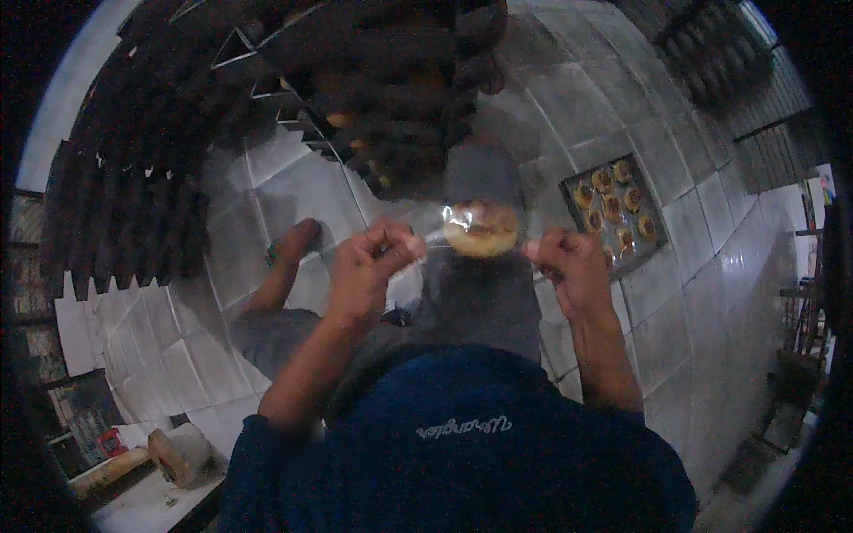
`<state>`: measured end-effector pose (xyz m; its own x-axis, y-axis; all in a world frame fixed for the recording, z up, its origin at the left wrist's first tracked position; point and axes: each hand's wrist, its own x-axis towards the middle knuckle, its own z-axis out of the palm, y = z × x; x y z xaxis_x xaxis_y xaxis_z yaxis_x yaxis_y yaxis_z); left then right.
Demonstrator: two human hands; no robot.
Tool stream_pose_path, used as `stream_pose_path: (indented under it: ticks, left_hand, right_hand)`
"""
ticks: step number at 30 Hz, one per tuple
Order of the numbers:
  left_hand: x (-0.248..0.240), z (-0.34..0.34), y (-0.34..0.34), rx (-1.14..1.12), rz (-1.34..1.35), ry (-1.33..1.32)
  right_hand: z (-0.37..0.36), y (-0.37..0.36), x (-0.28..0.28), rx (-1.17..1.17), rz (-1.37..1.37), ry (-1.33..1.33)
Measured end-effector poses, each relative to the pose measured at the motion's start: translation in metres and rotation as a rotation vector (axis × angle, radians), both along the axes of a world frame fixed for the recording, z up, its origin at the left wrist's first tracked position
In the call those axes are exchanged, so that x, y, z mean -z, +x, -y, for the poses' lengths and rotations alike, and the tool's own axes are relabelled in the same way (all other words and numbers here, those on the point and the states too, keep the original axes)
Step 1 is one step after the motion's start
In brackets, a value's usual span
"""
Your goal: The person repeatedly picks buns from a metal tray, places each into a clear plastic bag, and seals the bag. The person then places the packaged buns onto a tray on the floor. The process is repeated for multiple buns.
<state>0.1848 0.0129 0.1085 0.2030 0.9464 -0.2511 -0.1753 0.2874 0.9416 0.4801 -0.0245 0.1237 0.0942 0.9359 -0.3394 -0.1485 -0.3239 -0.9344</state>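
A round golden bun (pixel 481 238) with a browned top sits inside a clear plastic bag (pixel 462 216) in front of me. My left hand (pixel 378 266) is closed in a pinch on the bag's left end. On the other side my right hand (pixel 569 265) pinches the bag's right end between thumb and fingers. The bag is stretched between both hands, with the bun hanging in the middle and light glinting off the film. Neither hand touches the bun itself.
To the right, a dark tray (pixel 636 206) of several browned filled pastries lies on the tiled floor (pixel 577 89). A dark rack (pixel 373 89) with baked goods stands ahead. Stacked dark trays (pixel 124 213) fill the left. A white table (pixel 155 506) bearing a roll-shaped object (pixel 180 455) is at lower left.
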Motion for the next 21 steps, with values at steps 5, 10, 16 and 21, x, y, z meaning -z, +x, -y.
stream_pose_path:
  ticks: [5,10,16,21]
  left_hand:
    - [0.065,0.072,0.002,0.23,-0.198,-0.205]
    - [0.087,0.06,0.018,0.292,-0.647,0.339]
    - [0.069,0.053,0.027,0.296,-0.763,0.384]
    - [0.091,0.066,-0.014,0.044,-0.604,0.411]
  right_hand:
    - [0.071,0.008,0.059,-0.038,0.18,-0.241]
    - [0.064,0.023,0.104,-0.045,0.489,0.015]
    - [0.038,-0.004,0.051,-0.135,0.373,0.287]
    - [-0.007,-0.082,-0.005,-0.462,0.417,0.196]
